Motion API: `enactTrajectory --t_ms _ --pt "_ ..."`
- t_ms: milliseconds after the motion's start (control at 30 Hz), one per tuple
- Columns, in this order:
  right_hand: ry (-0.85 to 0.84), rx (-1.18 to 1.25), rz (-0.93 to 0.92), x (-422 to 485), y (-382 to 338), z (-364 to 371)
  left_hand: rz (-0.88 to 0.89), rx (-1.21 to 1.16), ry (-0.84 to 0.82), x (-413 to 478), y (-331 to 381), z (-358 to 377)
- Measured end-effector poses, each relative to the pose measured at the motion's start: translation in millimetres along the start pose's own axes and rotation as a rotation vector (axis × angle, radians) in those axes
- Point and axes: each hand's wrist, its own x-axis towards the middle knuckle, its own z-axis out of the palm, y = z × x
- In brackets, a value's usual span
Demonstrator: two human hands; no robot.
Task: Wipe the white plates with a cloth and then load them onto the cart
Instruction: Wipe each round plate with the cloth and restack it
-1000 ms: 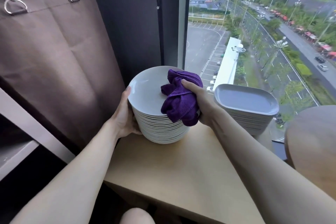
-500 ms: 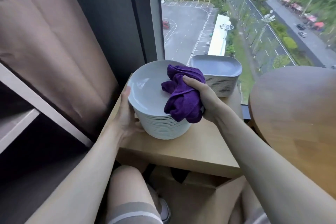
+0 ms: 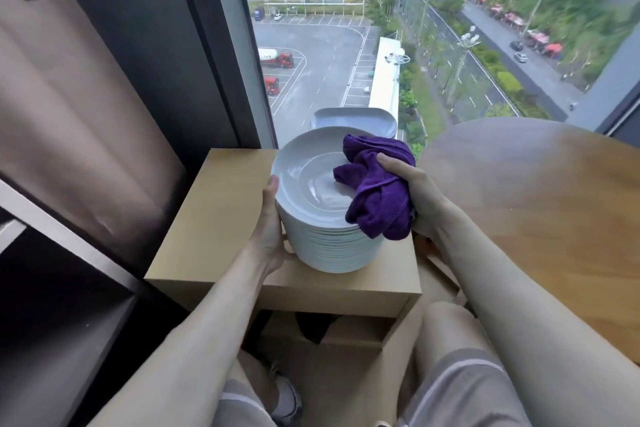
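Both hands at centre frame: left hand (image 3: 268,232) cups the stack (image 3: 332,250), likely to steady it; right hand (image 3: 414,194) clutches the cloth (image 3: 377,194) to wipe the top plate (image 3: 308,184).

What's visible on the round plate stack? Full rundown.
The round plate stack is roughly a dozen white, glossy, ceramic-looking plates, nested, on the right part of a light wooden cabinet. The top plate shows a broad rim and shallow well. The left-hand grip holds its left side, thumb on the top rim. The purple cloth, bunched in the right-hand grip, lies on the top plate's right edge and hangs down the side.
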Motion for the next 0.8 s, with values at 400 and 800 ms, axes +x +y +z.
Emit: enactTrajectory --t_ms 400,800 --pt "0.008 0.045 -0.003 -6.2 -16.8 -50.6 0.016 0.053 -0.081 0.2 -5.8 50.5" --pt "0.456 -1.097 -0.533 -35.0 -50.9 -33.7 0.4 0.323 0.192 -6.8 27.2 48.0"
